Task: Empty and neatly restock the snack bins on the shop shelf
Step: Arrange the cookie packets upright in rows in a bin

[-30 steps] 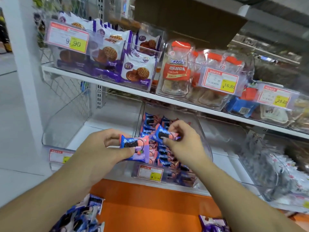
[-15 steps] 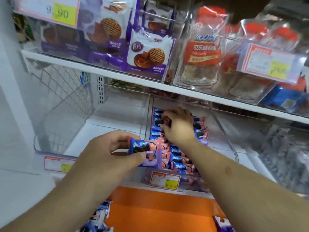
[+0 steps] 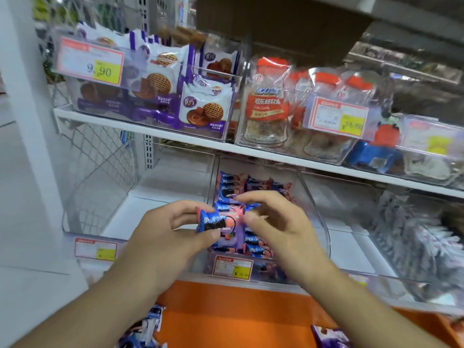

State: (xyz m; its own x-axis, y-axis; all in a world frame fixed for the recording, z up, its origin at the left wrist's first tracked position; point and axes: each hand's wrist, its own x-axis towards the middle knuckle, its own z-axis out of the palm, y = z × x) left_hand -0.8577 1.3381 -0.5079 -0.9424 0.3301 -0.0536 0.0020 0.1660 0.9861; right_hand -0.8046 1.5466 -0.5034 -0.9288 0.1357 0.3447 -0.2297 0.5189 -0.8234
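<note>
Head view: both forearms extend forward from the lower edge toward the lower shelf. The left hand (image 3: 165, 237) is palm-inward, thumb below and fingers curled above, pinching a blue-and-pink snack packet (image 3: 218, 222) by its left end. The packet sits level, just above the front of the middle clear bin (image 3: 319, 222). The right hand (image 3: 278, 222) hovers just beside the packet's right end, fingers spread and slightly bent, holding nothing; it is motion-blurred. The bin contains rows of matching packets (image 3: 233, 187) stacked toward its rear. The left bin (image 3: 100, 197) stands adjacent.
</note>
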